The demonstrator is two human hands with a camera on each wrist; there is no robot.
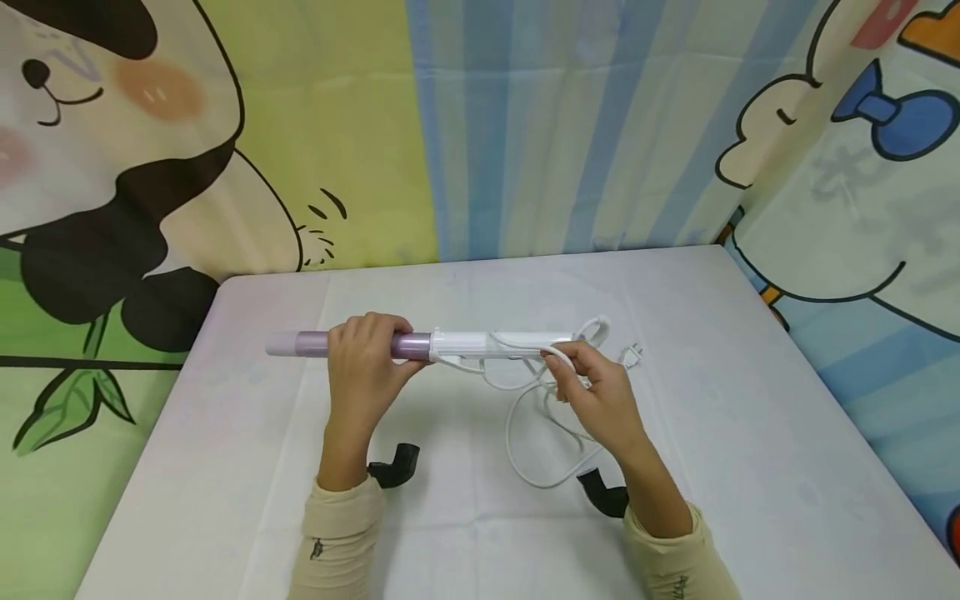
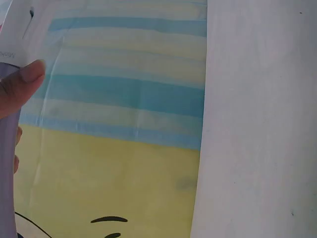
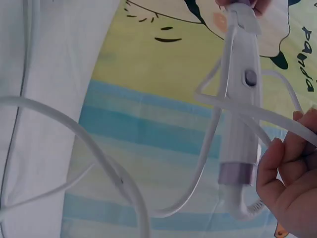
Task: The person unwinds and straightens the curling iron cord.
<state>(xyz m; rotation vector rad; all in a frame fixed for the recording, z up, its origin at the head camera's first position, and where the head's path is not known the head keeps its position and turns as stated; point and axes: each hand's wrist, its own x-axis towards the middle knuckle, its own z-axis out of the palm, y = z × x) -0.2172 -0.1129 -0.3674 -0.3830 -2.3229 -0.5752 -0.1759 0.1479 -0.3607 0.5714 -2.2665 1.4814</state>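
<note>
A curling iron [image 1: 468, 343] with a white handle and a purple barrel is held level above the table, its pale tip to the left. My left hand [image 1: 363, 358] grips the barrel near the handle; in the left wrist view the thumb [image 2: 30, 74] lies along it. With thumb and fingers, my right hand [image 1: 603, 396] pinches the white cord [image 3: 91, 146] beside the handle's far end. Part of the cord crosses the handle, and the rest hangs in loops below. The plug [image 1: 632, 356] shows just beyond the right hand. A grey button [image 3: 250, 78] sits on the handle.
The white-covered table [image 1: 465, 550] spreads under both hands. Behind it hangs a cartoon-printed cloth [image 1: 337, 125] with yellow and blue stripes. Black curved pieces [image 1: 397, 467] stick out at both wrists, by the beige sleeves [image 1: 341, 533].
</note>
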